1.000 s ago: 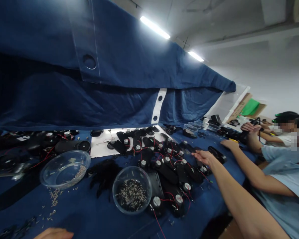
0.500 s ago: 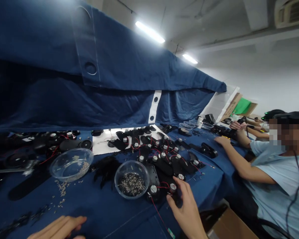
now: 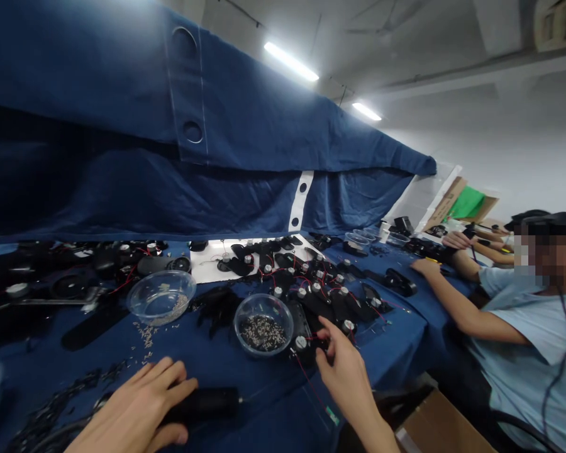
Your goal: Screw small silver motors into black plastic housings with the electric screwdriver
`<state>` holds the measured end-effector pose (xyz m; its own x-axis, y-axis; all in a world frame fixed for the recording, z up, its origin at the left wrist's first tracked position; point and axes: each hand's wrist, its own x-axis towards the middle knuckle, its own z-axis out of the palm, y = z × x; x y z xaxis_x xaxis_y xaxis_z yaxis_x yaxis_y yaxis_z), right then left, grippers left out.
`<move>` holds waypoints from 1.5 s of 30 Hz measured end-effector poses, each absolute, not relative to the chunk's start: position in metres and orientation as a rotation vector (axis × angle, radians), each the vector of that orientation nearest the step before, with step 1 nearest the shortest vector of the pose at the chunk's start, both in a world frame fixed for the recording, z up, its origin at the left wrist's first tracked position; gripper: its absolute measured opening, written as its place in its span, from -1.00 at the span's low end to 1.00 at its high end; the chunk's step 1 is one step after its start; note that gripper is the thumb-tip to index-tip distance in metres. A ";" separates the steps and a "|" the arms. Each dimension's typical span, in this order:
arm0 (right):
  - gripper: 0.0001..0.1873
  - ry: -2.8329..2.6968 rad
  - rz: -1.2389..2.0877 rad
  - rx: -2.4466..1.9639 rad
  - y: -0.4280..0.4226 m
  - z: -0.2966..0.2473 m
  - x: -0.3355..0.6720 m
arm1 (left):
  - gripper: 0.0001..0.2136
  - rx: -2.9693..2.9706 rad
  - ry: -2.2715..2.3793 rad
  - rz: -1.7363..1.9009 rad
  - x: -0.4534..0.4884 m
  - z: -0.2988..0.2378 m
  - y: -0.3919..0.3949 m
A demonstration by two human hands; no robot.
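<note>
My left hand (image 3: 136, 409) is at the bottom left, wrapped around a black cylindrical electric screwdriver (image 3: 202, 402) lying almost level above the blue cloth. My right hand (image 3: 342, 371) sits over a black plastic housing (image 3: 306, 333) with a small metal-topped motor and red wires, its fingers around the housing's near end. Several similar housings (image 3: 321, 302) lie crowded just beyond it. A clear bowl of small screws (image 3: 263, 325) stands to the left of my right hand.
A second clear bowl (image 3: 160, 297) holds fewer screws, with loose screws (image 3: 144, 333) spilled nearby. Parts lie on a white sheet (image 3: 217, 267). A co-worker in a pale blue shirt (image 3: 504, 314) reaches over the table at right. A cardboard box (image 3: 434, 425) stands below the table edge.
My left hand has come forward and now grips the black screwdriver, empty-handed half a second ago. My right hand has drawn back from the far parts to the near housing. The view has shifted slightly.
</note>
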<state>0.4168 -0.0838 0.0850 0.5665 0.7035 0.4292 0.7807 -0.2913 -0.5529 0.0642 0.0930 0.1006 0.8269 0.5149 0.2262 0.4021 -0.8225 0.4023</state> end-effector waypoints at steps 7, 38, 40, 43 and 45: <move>-0.40 -1.209 -0.049 -2.039 -0.045 0.103 0.433 | -0.63 2.655 0.726 0.513 0.077 0.094 0.095; -0.93 -0.956 -0.165 -1.161 -0.021 0.158 0.236 | -0.67 0.879 0.521 1.041 0.077 0.135 0.059; -0.77 -1.029 0.089 -1.182 -0.017 0.137 0.220 | -0.66 0.842 0.491 1.058 0.076 0.136 0.059; -0.44 -1.059 0.431 -1.146 -0.003 0.127 0.210 | -0.69 0.861 0.454 1.072 0.075 0.139 0.058; -0.46 -1.057 0.537 -1.092 0.007 0.135 0.210 | -0.71 0.887 0.441 1.085 0.075 0.141 0.059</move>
